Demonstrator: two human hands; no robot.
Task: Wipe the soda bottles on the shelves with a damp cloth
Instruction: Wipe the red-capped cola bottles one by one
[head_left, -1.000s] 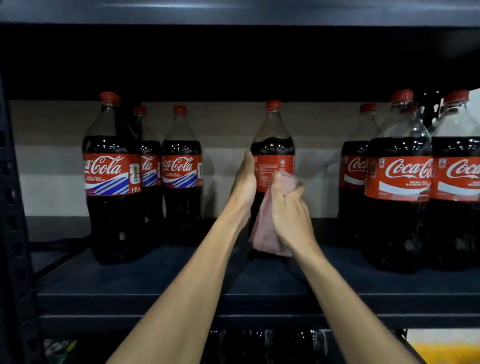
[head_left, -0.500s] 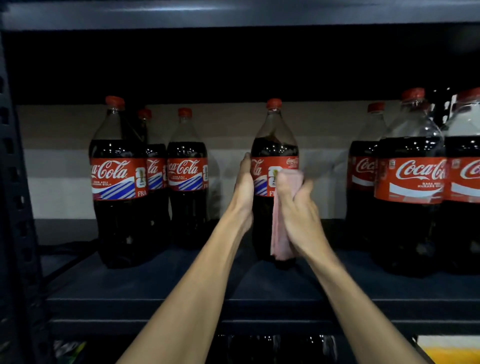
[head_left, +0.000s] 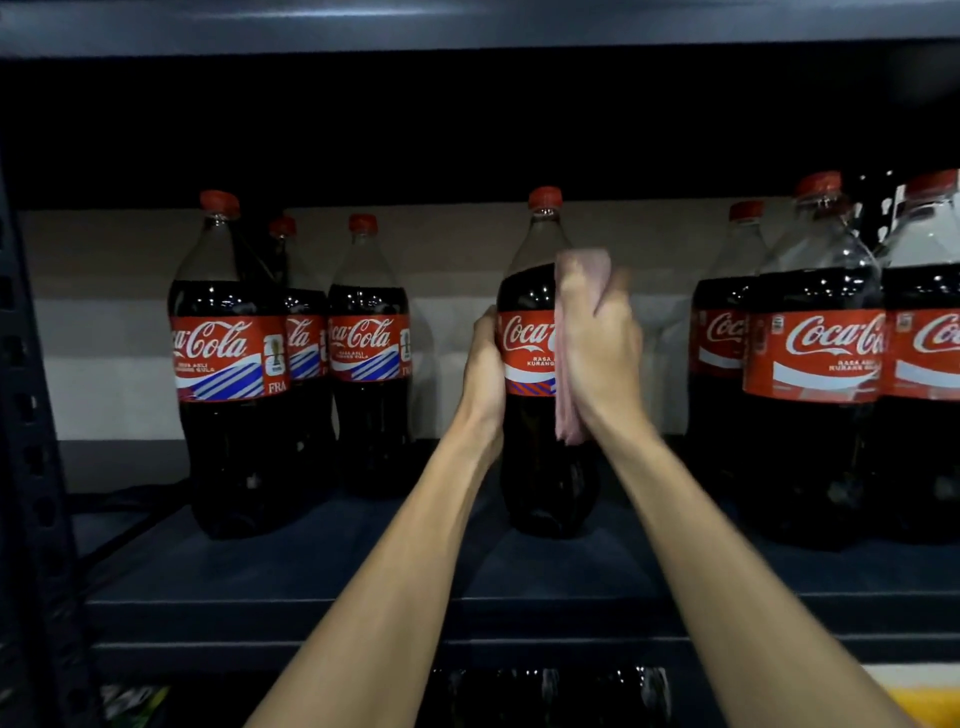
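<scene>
A large cola bottle (head_left: 535, 291) with a red cap and red label stands upright in the middle of the dark shelf (head_left: 363, 577). My left hand (head_left: 483, 374) holds its left side at label height, fingers wrapped behind it. My right hand (head_left: 597, 338) grips a pink cloth (head_left: 569, 410) and presses it against the bottle's right side, from the shoulder down past the label. The cloth's lower end hangs below my palm.
Three cola bottles (head_left: 228, 364) stand at the left of the shelf and several more (head_left: 815, 364) crowd the right end. A perforated upright post (head_left: 31, 415) runs down the left edge. The upper shelf (head_left: 467, 26) is overhead. More bottles (head_left: 545, 691) show below.
My right hand has slid the cloth upward from the label to the bottle's shoulder. The bottle has turned, so the label now shows its logo. My left hand stays on the left side.
</scene>
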